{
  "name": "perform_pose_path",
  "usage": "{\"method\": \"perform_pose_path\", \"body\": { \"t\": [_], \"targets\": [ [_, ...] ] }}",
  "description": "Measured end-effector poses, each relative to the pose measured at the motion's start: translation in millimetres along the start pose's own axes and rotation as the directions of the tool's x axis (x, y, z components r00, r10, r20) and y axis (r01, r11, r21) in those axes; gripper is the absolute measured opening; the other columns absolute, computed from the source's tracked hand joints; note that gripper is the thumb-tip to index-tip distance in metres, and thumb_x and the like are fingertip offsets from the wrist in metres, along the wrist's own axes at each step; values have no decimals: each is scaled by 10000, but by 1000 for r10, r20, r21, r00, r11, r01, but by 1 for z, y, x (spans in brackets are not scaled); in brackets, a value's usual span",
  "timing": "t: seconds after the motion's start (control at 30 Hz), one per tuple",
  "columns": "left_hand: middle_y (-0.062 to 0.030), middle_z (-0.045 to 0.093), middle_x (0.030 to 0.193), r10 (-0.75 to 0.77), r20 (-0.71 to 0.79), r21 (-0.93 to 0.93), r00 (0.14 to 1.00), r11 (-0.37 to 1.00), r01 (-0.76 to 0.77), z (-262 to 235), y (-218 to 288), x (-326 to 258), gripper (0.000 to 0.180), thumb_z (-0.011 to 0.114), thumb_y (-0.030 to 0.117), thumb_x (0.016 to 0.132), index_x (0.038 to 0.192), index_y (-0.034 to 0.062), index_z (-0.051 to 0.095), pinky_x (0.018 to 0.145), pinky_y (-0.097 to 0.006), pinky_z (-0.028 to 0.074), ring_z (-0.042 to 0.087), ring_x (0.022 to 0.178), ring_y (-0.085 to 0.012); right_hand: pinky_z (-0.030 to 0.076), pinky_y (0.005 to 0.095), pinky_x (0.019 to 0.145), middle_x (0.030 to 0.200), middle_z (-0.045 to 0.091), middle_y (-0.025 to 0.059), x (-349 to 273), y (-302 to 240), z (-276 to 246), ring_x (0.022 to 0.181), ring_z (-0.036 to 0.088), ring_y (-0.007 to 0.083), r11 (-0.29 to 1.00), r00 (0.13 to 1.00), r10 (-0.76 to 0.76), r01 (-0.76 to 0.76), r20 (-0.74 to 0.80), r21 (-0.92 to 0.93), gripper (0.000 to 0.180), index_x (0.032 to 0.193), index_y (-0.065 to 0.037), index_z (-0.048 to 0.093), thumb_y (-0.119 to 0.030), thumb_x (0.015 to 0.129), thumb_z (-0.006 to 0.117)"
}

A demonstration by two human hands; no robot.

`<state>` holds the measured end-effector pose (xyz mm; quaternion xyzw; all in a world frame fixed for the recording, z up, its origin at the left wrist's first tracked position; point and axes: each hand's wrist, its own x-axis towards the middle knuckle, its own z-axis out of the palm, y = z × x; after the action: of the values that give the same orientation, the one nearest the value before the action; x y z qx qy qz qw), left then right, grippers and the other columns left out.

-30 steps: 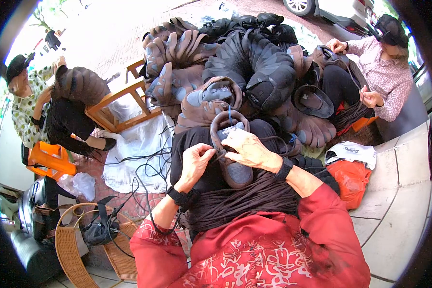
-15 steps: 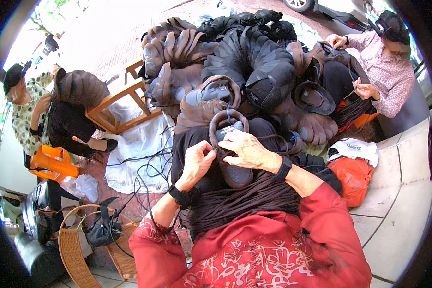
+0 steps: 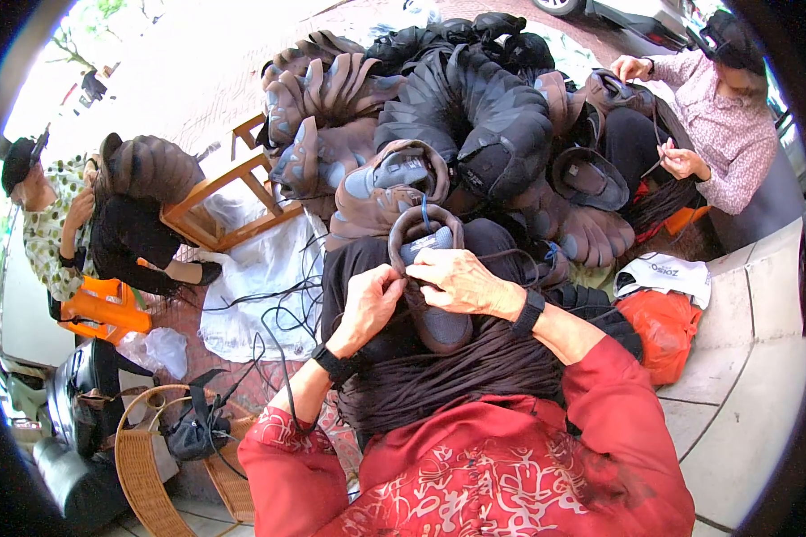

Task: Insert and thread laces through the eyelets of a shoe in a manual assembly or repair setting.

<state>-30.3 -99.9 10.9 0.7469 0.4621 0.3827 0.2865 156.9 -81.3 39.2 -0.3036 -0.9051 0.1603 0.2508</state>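
Note:
A brown shoe (image 3: 442, 329) with a blue-grey tongue lies on my lap, its toe toward me and its opening away. My right hand (image 3: 467, 285) is closed over the shoe, thumb and fingers gripping near its left edge. Close beside it, my left hand (image 3: 368, 307) pinches at that same edge; whatever lies between its fingertips is hidden. A thick bundle of dark brown shoelaces (image 3: 448, 380) stretches across my lap below the shoe. Just beyond my knees, another brown shoe (image 3: 367, 208) with a blue-grey lining heads a nested row.
Nested black shoes (image 3: 464, 107) pile up ahead. A wooden stool frame (image 3: 188, 219) stands left on white sheeting (image 3: 255, 309) with loose black cords. People sit at left (image 3: 49, 201) and right (image 3: 734, 134), handling shoes. A wicker chair (image 3: 143, 470) and an orange-red bag (image 3: 658, 336) are nearby.
My hands stay at the shoe's left edge with hardly any movement. The view has shifted slightly. At right, the other person's lower hand has moved a little.

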Motion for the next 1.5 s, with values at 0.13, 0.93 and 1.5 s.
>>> {"method": "perform_pose_path", "body": {
  "t": [0.13, 0.93, 1.5],
  "targets": [
    [-34, 579, 650, -458, 293, -377, 839, 751, 542, -3, 14, 9, 112, 558, 100, 837, 770, 12, 577, 443, -195, 383, 510, 507, -77, 455, 406, 681, 737, 571, 149, 6, 11, 6, 737, 574, 322, 984, 990, 136, -129, -48, 120, 122, 789, -31, 574, -132, 736, 532],
    [-115, 564, 776, 232, 120, -26, 965, 973, -231, 17, 40, 50, 153, 622, 59, 730, 873, 24, 580, 646, -326, 453, 569, 715, -266, 382, 391, 931, 1217, 427, 139, -10, 48, -55, 1113, 403, 336, 993, 997, 12, -4, 74, -114, 482, 1031, -179, 589, -163, 568, 721],
    [-31, 552, 716, 272, 5, 533, 962, 814, -233, 9, 47, 39, 74, 640, 118, 678, 727, 103, 586, 770, -365, 338, 532, 805, -211, 247, 433, 1020, 1331, 301, 217, -17, 52, -22, 1241, 237, 387, 940, 987, 156, -162, 44, 302, 315, 939, -144, 638, -195, 638, 716]
  ]
}}
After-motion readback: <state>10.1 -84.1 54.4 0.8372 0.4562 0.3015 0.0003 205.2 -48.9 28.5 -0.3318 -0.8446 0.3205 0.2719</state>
